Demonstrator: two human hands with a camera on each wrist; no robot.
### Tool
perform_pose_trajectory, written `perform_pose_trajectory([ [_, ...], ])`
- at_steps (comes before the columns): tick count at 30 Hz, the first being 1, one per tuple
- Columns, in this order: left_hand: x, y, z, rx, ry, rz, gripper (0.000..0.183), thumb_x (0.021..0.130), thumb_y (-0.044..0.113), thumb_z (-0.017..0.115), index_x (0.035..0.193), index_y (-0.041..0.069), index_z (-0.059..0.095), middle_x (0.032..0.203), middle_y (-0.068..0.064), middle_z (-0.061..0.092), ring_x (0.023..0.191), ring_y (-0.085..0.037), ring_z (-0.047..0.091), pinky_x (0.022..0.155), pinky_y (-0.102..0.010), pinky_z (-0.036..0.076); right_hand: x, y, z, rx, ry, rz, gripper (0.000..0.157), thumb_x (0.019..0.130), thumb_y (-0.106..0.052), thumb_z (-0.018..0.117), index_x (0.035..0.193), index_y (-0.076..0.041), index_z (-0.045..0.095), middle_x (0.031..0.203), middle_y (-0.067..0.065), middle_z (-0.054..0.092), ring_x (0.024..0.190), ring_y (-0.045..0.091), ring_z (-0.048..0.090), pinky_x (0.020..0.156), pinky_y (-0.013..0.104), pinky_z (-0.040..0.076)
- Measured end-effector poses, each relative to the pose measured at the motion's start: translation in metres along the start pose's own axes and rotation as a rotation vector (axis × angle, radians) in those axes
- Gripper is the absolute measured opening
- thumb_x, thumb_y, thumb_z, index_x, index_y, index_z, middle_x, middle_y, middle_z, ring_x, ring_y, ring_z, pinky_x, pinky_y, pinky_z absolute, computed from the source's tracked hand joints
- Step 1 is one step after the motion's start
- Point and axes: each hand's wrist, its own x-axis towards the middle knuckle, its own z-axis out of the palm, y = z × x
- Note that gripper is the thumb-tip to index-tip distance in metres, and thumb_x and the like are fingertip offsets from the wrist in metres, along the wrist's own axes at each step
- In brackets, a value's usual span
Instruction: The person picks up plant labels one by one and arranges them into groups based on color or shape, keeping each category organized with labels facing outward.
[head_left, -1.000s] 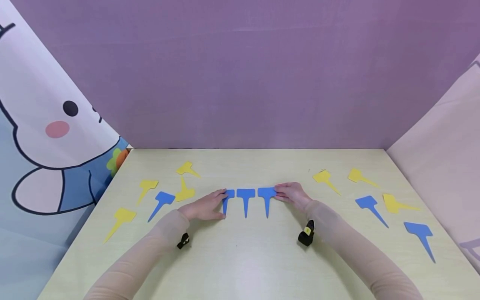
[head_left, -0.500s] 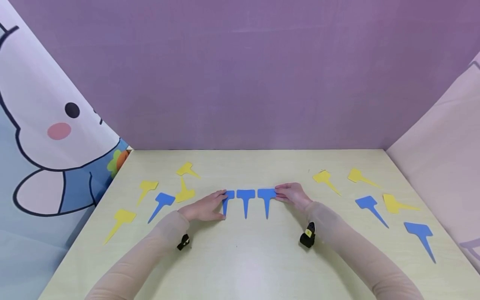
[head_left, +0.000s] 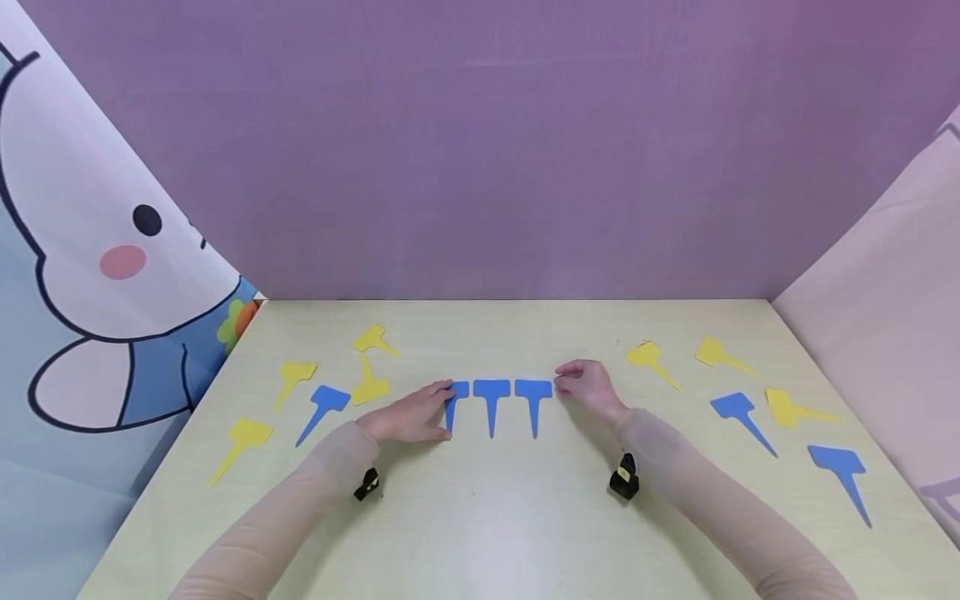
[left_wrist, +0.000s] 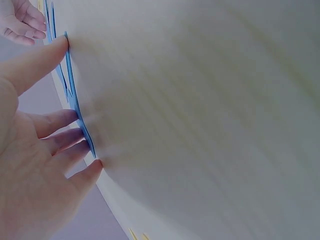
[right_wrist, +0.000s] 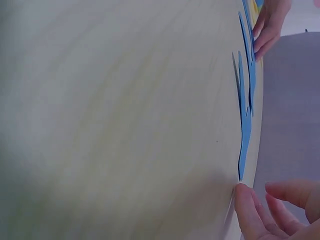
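Three blue T-shaped plant labels lie in a row at mid-table, stems toward me. My left hand (head_left: 414,413) rests on the left blue plant label (head_left: 460,390), thumb at the stem's tip and fingers at the head, covering part of it. The same hand (left_wrist: 45,140) shows its fingers spread along the label's edge in the left wrist view. The middle label (head_left: 491,390) and right label (head_left: 533,390) lie flat, uncovered. Just right of the right label is my right hand (head_left: 590,390), fingertips close to its head corner, thumb and fingers apart with nothing between them.
At left lie several yellow labels (head_left: 249,432) and a blue label (head_left: 328,398). More yellow labels (head_left: 645,353) are at right, with two blue ones (head_left: 735,405) (head_left: 838,458). A purple backdrop (head_left: 510,167) rises behind the table's far edge.
My right hand has let go of the right blue plant label and drawn slightly right, its fingers lifting off the head's corner. The left hand and the labels stay in place.
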Motion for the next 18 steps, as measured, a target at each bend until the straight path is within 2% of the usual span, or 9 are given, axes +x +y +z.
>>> perform_pose_trajectory([
  [11, 0.0, 0.0, 0.0, -0.007, -0.006, 0.004, 0.072, 0.083, 0.034, 0.06, 0.136, -0.003, 0.027, 0.145, -0.017, 0.017, 0.131, -0.03, 0.019, 0.106, -0.039, 0.02, -0.011, -0.002, -0.014, -0.111, -0.046, -0.102, 0.025, 0.084, 0.0, 0.052, 0.106, 0.011, 0.055, 0.099, 0.025, 0.059, 0.082, 0.031, 0.059, 0.071, 0.034, 0.052],
  [18, 0.0, 0.0, 0.0, -0.011, -0.013, -0.009, 0.072, 0.083, 0.035, 0.059, 0.137, -0.001, 0.027, 0.145, -0.015, 0.016, 0.132, -0.029, 0.018, 0.107, -0.039, 0.019, -0.012, 0.002, -0.026, -0.133, -0.067, -0.12, 0.026, 0.085, -0.003, 0.053, 0.108, 0.01, 0.054, 0.102, 0.025, 0.058, 0.085, 0.032, 0.058, 0.073, 0.036, 0.051],
])
